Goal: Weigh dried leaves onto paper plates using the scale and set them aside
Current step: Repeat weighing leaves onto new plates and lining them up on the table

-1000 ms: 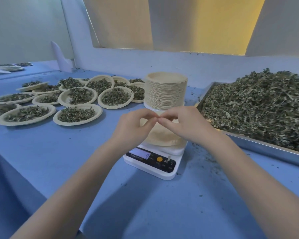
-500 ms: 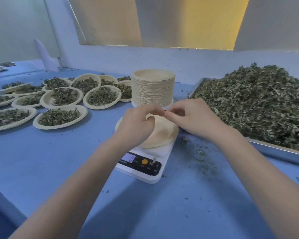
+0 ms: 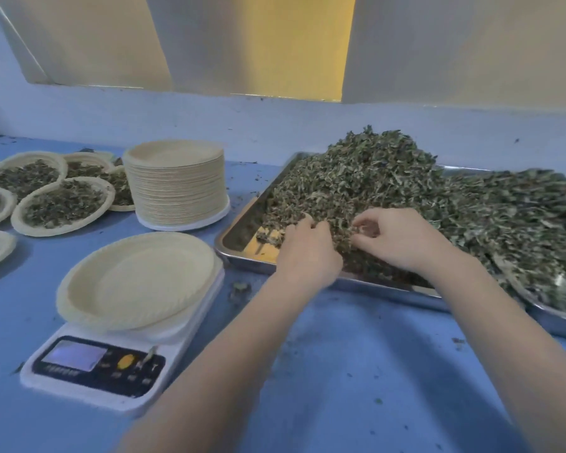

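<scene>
A heap of dried leaves (image 3: 389, 171) fills a metal tray (image 3: 242, 258) on the right. Both my hands are in the heap's near left edge. My left hand (image 3: 304, 250) curls its fingers down into the leaves. Just to its right, my right hand (image 3: 402, 237) pinches leaves with curled fingers. An empty paper plate (image 3: 138, 282) rests on the white digital scale (image 3: 95, 371) at the lower left, apart from both hands.
A tall stack of empty paper plates (image 3: 177, 184) stands behind the scale. Several plates filled with leaves (image 3: 62, 204) lie at the far left. Leaf crumbs dot the blue table (image 3: 356, 371). A wall runs along the back.
Both hands left the spot above the plate on the scale and moved right into the leaf heap. The view swung right.
</scene>
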